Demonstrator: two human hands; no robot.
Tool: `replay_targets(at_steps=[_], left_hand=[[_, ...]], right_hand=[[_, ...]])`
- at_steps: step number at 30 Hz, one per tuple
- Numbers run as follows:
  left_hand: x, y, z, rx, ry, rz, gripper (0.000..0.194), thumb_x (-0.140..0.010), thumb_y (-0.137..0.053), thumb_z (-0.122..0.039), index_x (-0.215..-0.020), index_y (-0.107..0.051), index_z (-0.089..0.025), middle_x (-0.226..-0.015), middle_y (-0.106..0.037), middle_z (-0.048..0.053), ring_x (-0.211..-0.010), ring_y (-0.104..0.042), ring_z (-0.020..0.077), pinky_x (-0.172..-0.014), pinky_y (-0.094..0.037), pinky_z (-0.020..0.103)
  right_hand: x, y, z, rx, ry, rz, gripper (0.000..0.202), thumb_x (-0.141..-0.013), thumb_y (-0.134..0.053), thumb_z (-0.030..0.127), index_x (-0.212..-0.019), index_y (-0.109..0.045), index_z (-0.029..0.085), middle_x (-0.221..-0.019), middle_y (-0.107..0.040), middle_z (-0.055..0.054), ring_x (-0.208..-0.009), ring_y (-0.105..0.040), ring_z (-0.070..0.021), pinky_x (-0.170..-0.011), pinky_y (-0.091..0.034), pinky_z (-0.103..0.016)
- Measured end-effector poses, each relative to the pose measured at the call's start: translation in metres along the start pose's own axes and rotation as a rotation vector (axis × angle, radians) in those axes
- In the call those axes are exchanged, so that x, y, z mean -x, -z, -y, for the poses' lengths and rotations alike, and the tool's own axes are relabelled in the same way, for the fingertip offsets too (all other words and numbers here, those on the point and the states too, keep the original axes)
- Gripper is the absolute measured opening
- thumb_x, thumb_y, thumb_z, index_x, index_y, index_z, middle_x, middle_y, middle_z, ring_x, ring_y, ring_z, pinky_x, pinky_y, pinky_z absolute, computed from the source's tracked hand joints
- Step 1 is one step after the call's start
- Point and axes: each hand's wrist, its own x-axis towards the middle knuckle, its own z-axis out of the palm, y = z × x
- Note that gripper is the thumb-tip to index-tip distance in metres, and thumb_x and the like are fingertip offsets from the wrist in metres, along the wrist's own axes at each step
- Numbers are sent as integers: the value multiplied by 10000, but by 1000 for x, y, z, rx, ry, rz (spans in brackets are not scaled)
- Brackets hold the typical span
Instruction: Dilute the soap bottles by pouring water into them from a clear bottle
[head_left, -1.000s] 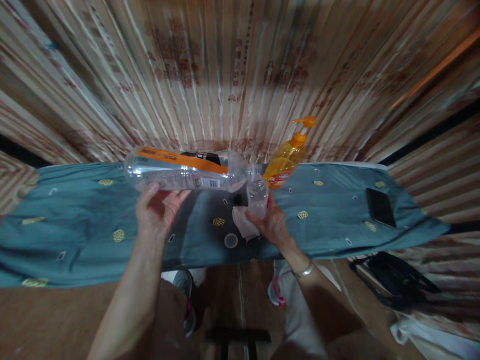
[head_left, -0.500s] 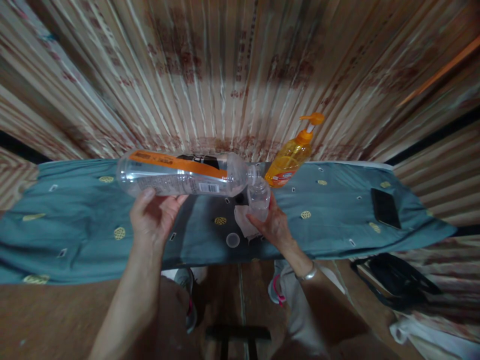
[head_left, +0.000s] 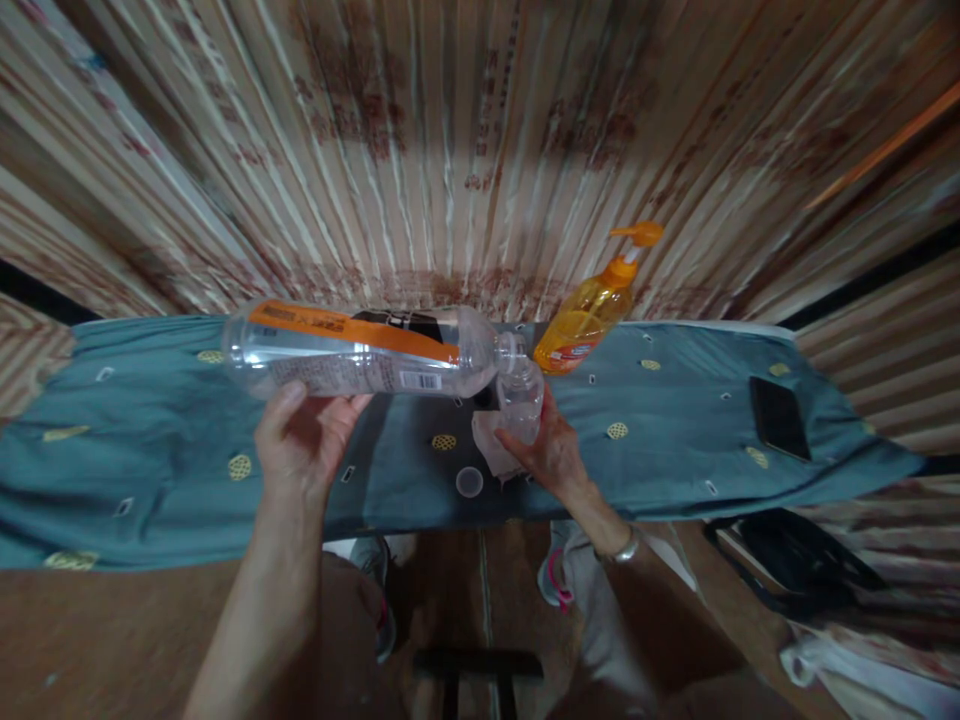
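My left hand point(head_left: 304, 440) holds a large clear plastic bottle point(head_left: 345, 355) with an orange and silver label from below. The bottle lies almost level, its mouth pointing right. Right at that mouth is a small clear bottle point(head_left: 520, 400), gripped by my right hand point(head_left: 551, 455). The two necks meet or nearly meet; whether they touch I cannot tell. Below the small bottle, a pale cloth or tissue point(head_left: 495, 445) rests on the table. A small round clear lid point(head_left: 469, 482) lies just left of it.
A pump bottle point(head_left: 581, 325) of yellow liquid stands behind my right hand. A dark phone point(head_left: 780, 418) lies on the right of the green tablecloth point(head_left: 172, 430). Curtains point(head_left: 420, 150) hang behind the table. A black bag point(head_left: 795, 560) is at the lower right.
The large bottle tips slightly more towards the small bottle, its base a little farther left. Both hands keep their hold. The whole view shifts slightly.
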Motion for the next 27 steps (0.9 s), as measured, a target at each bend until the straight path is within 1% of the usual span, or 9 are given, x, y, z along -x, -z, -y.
replay_targets(at_steps=[2,4,7,11,16,19,22,24,27], left_hand=[[0,-1,0,25,-9,-14,544,-525,-895,-335,-1033,-701,-303,-1047,-774,44,-1194,-645,354,-949,-604,527],[1,-2,0,34,-10,-12,566,-518,-901,-327,-1047,-702,-299,-1069,-775,45,-1226,-634,353,-972,-596,525],[1,-2,0,34,-16,-5,533,-529,-902,-335,-1024,-709,-298,-1084,-779,45,-1249,-626,355,-994,-589,530],[1,-1,0,31,-21,-36,516,-512,-903,-339,-990,-717,-285,-1061,-786,51,-1242,-634,371,-990,-592,551],[1,0,-1,56,-15,-35,518,-491,-925,-315,-969,-728,-283,-1038,-789,39,-1237,-644,360,-958,-620,512],[2,-1,0,79,-32,-3,509,-523,-918,-295,-998,-733,-290,-1058,-790,32,-1229,-657,338,-911,-646,457],[2,-2,0,101,-46,14,504,-551,-909,-290,-1025,-736,-298,-1076,-790,28,-1225,-665,320,-859,-664,404],[2,-3,0,104,-47,17,515,-549,-910,-289,-1034,-738,-306,-1092,-787,25,-1237,-661,319,-869,-663,408],[1,-3,0,102,-45,17,541,-537,-912,-284,-1048,-740,-320,-1119,-784,18,-1258,-650,326,-928,-644,450]], right_hand=[[1,-1,-1,1,4,-11,949,-837,-673,569,-1605,-232,228,-1439,-622,-174,-1280,-648,-333,-1015,-577,-612],[1,-1,-1,-4,12,-20,941,-842,-666,568,-1601,-243,206,-1448,-612,-187,-1296,-638,-340,-1027,-568,-617],[1,-2,-2,-7,6,-13,924,-846,-651,584,-1590,-264,195,-1440,-617,-193,-1299,-635,-346,-1030,-565,-623],[1,-1,-1,-14,-7,-9,925,-849,-626,622,-1576,-292,159,-1431,-616,-218,-1296,-636,-354,-1048,-558,-610],[1,-1,0,-20,-25,-10,926,-840,-620,647,-1554,-334,131,-1398,-635,-236,-1268,-652,-367,-1032,-567,-608],[1,-1,0,-23,-43,-8,944,-821,-643,648,-1547,-345,124,-1386,-641,-246,-1249,-662,-379,-1009,-576,-615],[1,-1,0,-20,-33,-15,917,-839,-626,642,-1546,-352,126,-1395,-637,-241,-1243,-665,-382,-1010,-570,-622],[1,0,0,-20,-18,-15,897,-852,-618,629,-1547,-352,127,-1396,-639,-234,-1241,-667,-376,-1008,-574,-612],[0,1,1,-17,-7,0,898,-848,-638,609,-1551,-347,131,-1399,-638,-229,-1250,-664,-365,-1015,-576,-598]])
